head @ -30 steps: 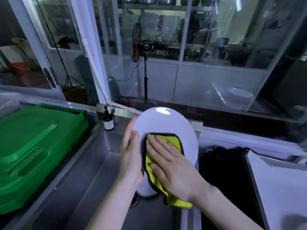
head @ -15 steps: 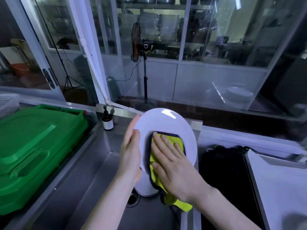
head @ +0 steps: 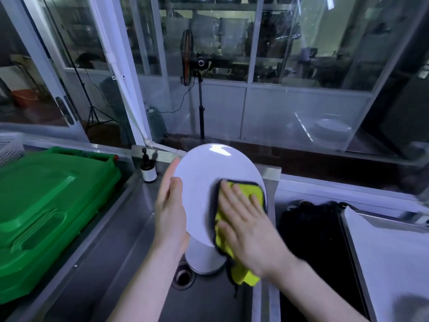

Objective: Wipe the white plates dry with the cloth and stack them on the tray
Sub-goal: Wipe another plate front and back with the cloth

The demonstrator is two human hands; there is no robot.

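Over a stainless-steel sink point(head: 116, 263) in a glass-walled kitchen, a left hand point(head: 170, 212) grips one upright round white plate point(head: 204, 182) by its rim. A flat, spread-fingered right hand point(head: 248, 228) presses one yellow black-edged cloth point(head: 243, 275) against it. A second white plate point(head: 204, 261) sits below.

2 bare forearms point(head: 144, 287) end in a bare left grip point(head: 170, 212) and a motion-blurred right grip point(head: 246, 228).

A wide-angle head-worn camera looks forward and down, close above the left hand point(head: 170, 212) and right hand point(head: 246, 224) at a steel sink point(head: 111, 263), facing a glass partition point(head: 301, 54).
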